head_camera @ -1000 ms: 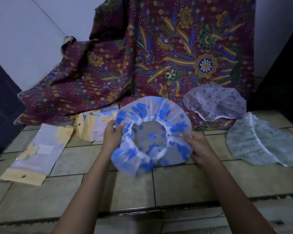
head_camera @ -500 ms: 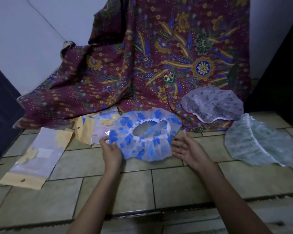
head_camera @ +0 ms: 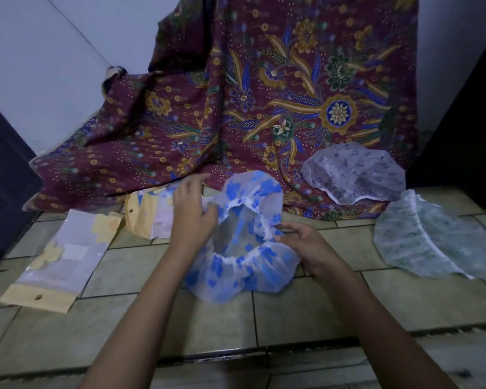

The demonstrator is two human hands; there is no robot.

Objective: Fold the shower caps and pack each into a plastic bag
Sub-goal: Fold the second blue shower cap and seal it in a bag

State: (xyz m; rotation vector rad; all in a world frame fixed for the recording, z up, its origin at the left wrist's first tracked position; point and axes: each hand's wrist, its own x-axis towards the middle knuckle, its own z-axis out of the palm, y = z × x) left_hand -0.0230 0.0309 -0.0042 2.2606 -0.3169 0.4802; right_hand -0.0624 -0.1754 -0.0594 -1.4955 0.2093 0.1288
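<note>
Shower cap: translucent white blue-flowered shower cap [head_camera: 236,279], crumpled elastic rim gaping open toward the camera, lower edge on the tiled floor [head_camera: 292,310], far side lifted.
Left hand [head_camera: 191,217]: thumb pinches the cap's left rim, upper fingers loosely raised.
Right hand [head_camera: 306,248]: curled fingertips pinch the right rim.
Bags: empty yellow-headed plastic bag [head_camera: 65,259] far left; a filled bag [head_camera: 149,217] partly hidden behind the left hand.
Other caps: grey-patterned cap [head_camera: 354,175] on the batik cloth [head_camera: 264,94]; green-patterned cap [head_camera: 429,240] right of it.

three shower caps [head_camera: 236,276] [head_camera: 354,172] [head_camera: 432,237], two plastic bags [head_camera: 65,256] [head_camera: 146,217], one patterned cloth [head_camera: 236,108]
</note>
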